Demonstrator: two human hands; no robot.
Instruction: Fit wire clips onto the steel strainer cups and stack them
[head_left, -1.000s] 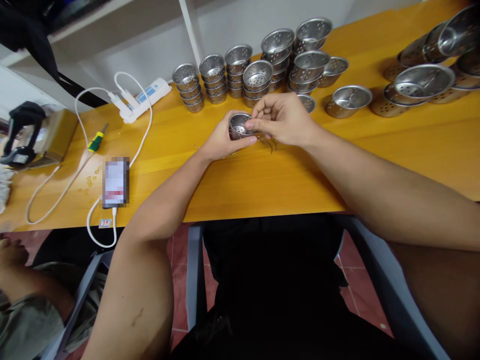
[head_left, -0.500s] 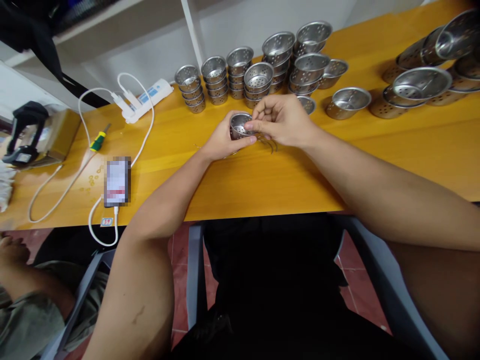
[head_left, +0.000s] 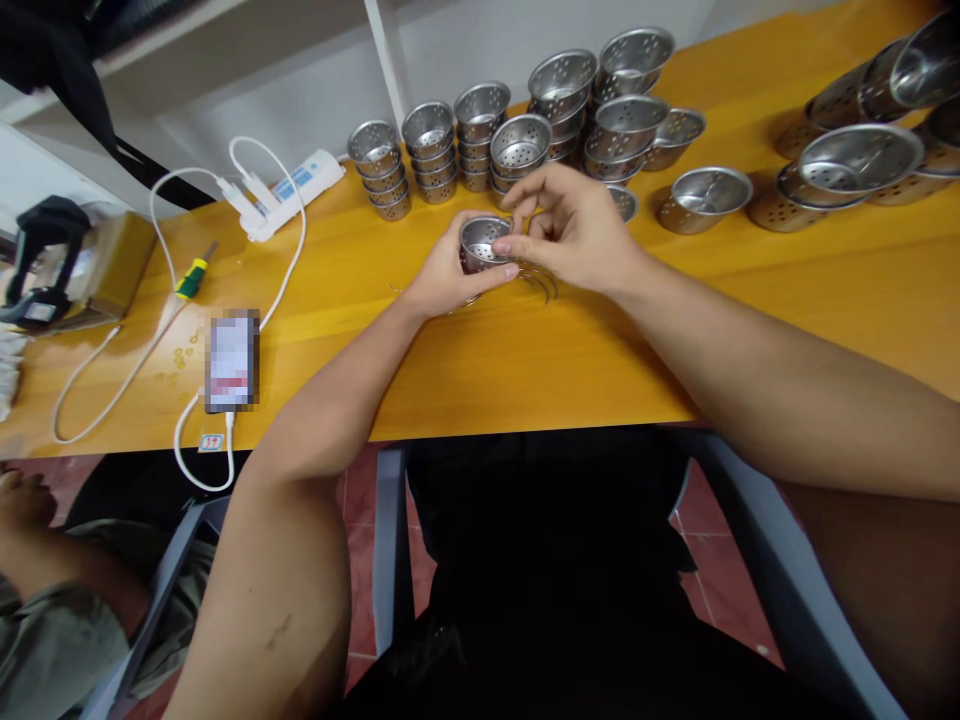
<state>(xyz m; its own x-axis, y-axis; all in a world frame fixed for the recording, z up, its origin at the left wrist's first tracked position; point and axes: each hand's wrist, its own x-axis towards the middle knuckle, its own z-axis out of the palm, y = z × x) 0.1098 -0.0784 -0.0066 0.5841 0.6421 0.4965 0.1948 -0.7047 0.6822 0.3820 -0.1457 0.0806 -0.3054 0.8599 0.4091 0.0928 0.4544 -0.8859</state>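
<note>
A small perforated metal cup [head_left: 480, 238] is held just above the table, its open mouth tilted up toward me. Wrapped around its left side and front is my left hand [head_left: 448, 272], thumb along the near wall. My right hand [head_left: 574, 232] is at the cup's right rim, thumb and fingers pinched together; what lies between them, if anything, is too small to make out. Thin curved wires [head_left: 544, 283] lie on the table beneath my right hand.
Stacks of perforated metal cups [head_left: 429, 150] line the back, with larger ones [head_left: 705, 198] at the right. On the left are a power strip [head_left: 296, 195], a phone [head_left: 232, 360] with white cables, a screwdriver [head_left: 193, 278] and a cardboard box [head_left: 124, 270]. Another person's arm [head_left: 67, 570] shows lower left.
The view has shifted slightly. Both hands stay at the cup, and my right-hand fingers have opened a little and moved slightly along its rim.
</note>
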